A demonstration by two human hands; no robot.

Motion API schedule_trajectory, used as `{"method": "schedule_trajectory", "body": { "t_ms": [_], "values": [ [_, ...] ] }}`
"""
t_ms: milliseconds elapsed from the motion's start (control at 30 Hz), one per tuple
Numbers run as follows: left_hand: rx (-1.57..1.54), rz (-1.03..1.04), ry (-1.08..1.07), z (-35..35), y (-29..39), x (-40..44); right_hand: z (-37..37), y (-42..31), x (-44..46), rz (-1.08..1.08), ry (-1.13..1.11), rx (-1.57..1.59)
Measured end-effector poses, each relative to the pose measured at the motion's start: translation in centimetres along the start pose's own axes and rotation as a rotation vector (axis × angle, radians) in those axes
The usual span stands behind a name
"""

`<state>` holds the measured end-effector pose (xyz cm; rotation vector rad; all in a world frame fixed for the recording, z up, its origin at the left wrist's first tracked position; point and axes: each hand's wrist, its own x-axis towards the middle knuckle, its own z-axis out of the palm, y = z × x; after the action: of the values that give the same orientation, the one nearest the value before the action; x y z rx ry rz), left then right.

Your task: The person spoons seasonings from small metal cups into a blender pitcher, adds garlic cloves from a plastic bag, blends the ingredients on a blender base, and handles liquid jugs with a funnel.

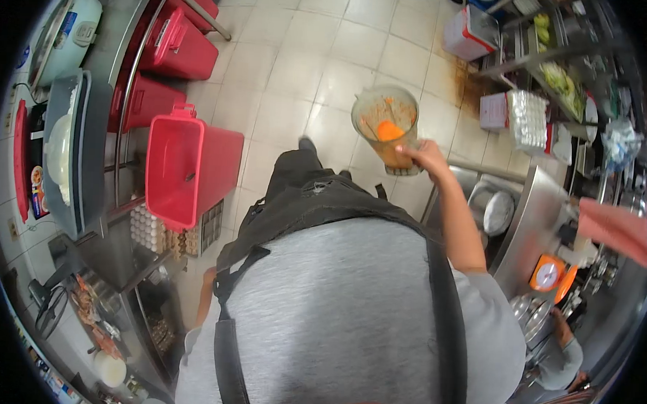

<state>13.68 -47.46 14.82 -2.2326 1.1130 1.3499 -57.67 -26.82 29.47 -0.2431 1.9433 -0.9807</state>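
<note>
My right hand (pixel 424 158) is closed around the handle of a clear blender jar (pixel 399 149), held out in front over the tiled floor. Inside the jar is an orange-brown mixture with a bright orange piece (pixel 389 130) on top. On the left, my forearm (pixel 206 294) hangs beside my body; the hand at its end is hidden behind the apron (pixel 316 194). The nearest thing on that side is an open red bin (pixel 195 167).
More red bins (pixel 178 48) stand under the left counter, with egg trays (pixel 149 227) below. At right are a metal sink (pixel 496 209), an orange scale (pixel 548 273), shelves with vegetables (pixel 560 81) and boxes (pixel 493 110). Another person (pixel 558 360) works at lower right.
</note>
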Motion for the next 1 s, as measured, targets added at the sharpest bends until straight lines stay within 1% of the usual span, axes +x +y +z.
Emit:
{"method": "schedule_trajectory", "body": {
  "t_ms": [33,67,100,133,167,200,233,267,333,400,433,467,500,533,567,633,667,733,767,833,900,933,967,1000],
  "values": [
    [-0.017,0.007,-0.049,1.4,1.9,0.3,0.4,1.2,2.4,0.004,0.041,-0.02],
    [-0.033,0.018,-0.09,2.6,4.2,0.9,0.1,3.6,5.2,0.069,0.045,-0.197],
    [-0.056,0.026,-0.119,3.4,6.8,1.9,0.4,4.1,6.2,0.155,0.039,-0.241],
    [-0.085,0.032,-0.141,4.0,9.5,3.3,1.4,4.3,6.5,0.177,0.115,-0.18],
    [-0.119,0.033,-0.146,4.2,12.3,5.1,1.8,4.9,7.4,0.145,0.112,-0.186],
    [-0.183,0.026,-0.167,4.4,14.9,7.9,2.5,5.5,7.5,0.027,0.181,-0.091],
    [-0.165,0.059,-0.094,4.7,18.2,10.2,2.9,5.2,8.5,0.015,0.198,-0.079],
    [-0.151,0.093,-0.018,5.2,22.0,11.9,3.0,4.1,10.0,0.038,0.208,-0.088],
    [-0.008,0.159,-0.101,4.7,33.3,14.4,3.5,2.1,12.8,0.097,0.225,-0.084],
    [0.26,0.531,-0.089,5.6,45.1,20.7,3.7,-0.9,16.6,0.14,0.232,-0.079],
    [0.638,0.789,-0.01,5.9,52.8,22.1,3.8,-2.3,18.5,0.153,0.239,-0.078],
    [0.687,0.979,0.026,4.9,60.9,17.7,3.8,-3.8,20.4,0.157,0.239,-0.079],
    [0.315,0.876,0.063,4.1,68.1,9.9,3.7,-5.2,22.3,0.161,0.244,-0.077],
    [0.17,1.017,0.129,5.2,73.7,11.4,3.6,-6.6,24.1,0.161,0.247,-0.074],
    [0.114,1.072,0.151,4.6,79.4,6.5,3.7,-7.7,25.6,0.168,0.245,-0.07],
    [0.018,1.147,-0.001,4.4,88.4,1.3,3.7,-9.9,29.4,0.175,0.237,-0.064],
    [0.01,1.157,0.016,4.5,91.7,0.0,3.7,-11.1,31.4,0.181,0.232,-0.062],
    [0.137,1.435,0.003,4.8,97.7,-1.2,3.4,-13.2,36.0,0.192,0.223,-0.051],
    [0.127,1.443,0.019,4.9,99.9,-0.4,2.9,-14.2,38.5,0.191,0.218,-0.055],
    [0.201,1.535,0.09,5.9,101.5,3.4,1.8,-16.7,43.1,0.195,0.21,-0.059],
    [0.426,1.285,0.148,5.4,101.0,7.8,0.4,-19.7,47.7,0.19,0.2,-0.069],
    [0.412,1.211,0.165,4.9,99.2,9.4,-0.3,-21.4,49.8,0.181,0.2,-0.065],
    [0.561,0.948,0.214,4.6,97.6,11.1,-1.1,-22.8,51.9,0.17,0.2,-0.064],
    [0.636,0.937,0.136,4.5,92.1,25.4,-1.9,-24.9,54.1,0.143,0.205,-0.059]
  ]
}}
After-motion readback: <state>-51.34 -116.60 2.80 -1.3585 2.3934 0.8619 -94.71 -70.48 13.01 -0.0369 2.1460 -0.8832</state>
